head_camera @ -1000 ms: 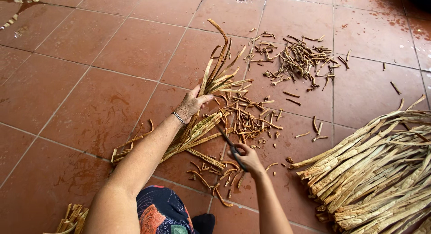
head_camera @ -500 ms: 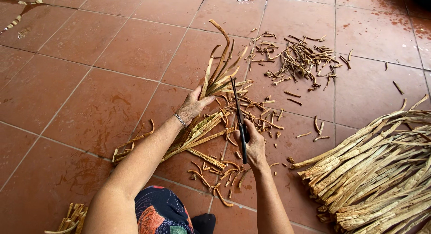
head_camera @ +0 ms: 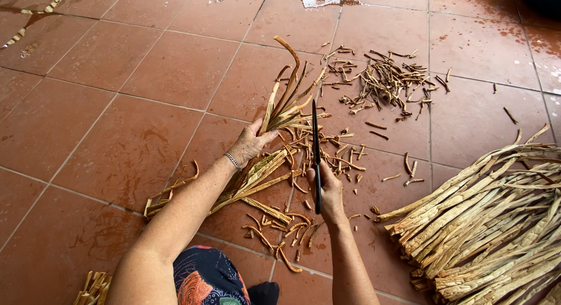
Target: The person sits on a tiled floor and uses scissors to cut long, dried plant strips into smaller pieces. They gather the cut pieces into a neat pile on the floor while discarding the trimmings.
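My left hand [head_camera: 248,144] presses a bundle of long dried plant strips [head_camera: 274,115] against the tiled floor, gripping it near its middle. A thin bracelet circles that wrist. My right hand [head_camera: 328,191] holds a dark long-bladed knife [head_camera: 315,147] upright, blade pointing away from me, just right of the bundle. Short cut-off pieces [head_camera: 280,229] lie scattered under and between both hands.
A big heap of pale dried strips [head_camera: 491,217] lies at the right. A pile of dark short trimmings [head_camera: 388,80] sits farther away. More strips [head_camera: 93,287] show at the bottom left. The floor is reddish tile [head_camera: 117,88], wet at the far edge.
My right hand has lifted the knife from low over the trimmings until the blade stands upright beside the bundle. The left hand kept its hold on the bundle.
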